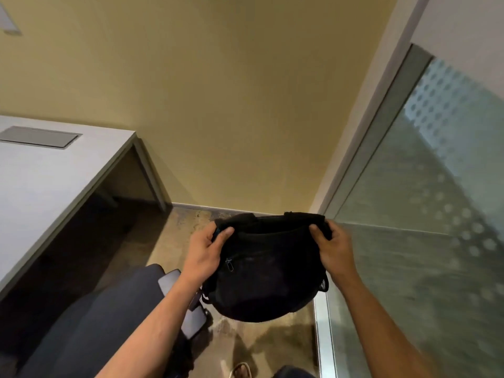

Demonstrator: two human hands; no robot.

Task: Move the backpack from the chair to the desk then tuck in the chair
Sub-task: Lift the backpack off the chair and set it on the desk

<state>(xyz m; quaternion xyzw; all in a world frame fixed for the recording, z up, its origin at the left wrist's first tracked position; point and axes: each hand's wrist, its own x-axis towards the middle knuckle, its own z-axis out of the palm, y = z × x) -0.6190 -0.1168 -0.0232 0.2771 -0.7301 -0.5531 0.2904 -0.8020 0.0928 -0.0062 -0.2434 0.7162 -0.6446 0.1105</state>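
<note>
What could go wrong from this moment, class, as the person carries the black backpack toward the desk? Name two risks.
1. The backpack hangs in the air, held only at its top edge by the left hand and right hand; it might slip or swing.
2. The chair stands between the person and the desk, so the bag's dangling straps could snag on its armrest.

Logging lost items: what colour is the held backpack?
Black fabric backpack, clearest in the head view.

This is an office room. It has a grey desk (46,170) with a cable flap (38,136), a wheeled chair (109,317) and a frosted glass wall (425,214).
</note>
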